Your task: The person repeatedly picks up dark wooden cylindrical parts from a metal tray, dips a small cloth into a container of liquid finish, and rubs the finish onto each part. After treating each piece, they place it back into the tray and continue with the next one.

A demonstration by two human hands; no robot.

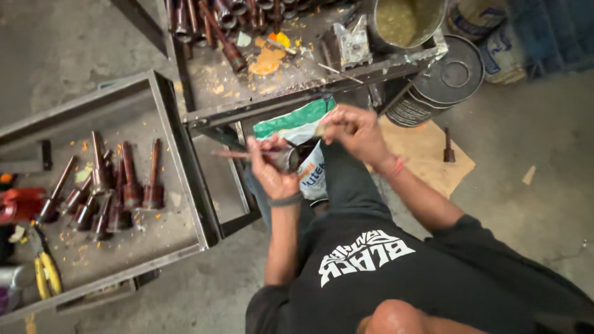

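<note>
From the head camera, the left hand (272,170) is closed around a brown metal shaft piece (279,156), held over the person's lap just below the worktop's (247,93) front edge. The right hand (352,131) pinches something small beside it; what, I cannot tell. More shafts (117,188) lie in the left tray (179,154).

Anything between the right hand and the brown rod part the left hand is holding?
Nothing visible. The left hand grips the brown rod part; the right hand sits just to its right, only open air between them. The green-and-white bag lies beneath the hands, not between.
</note>
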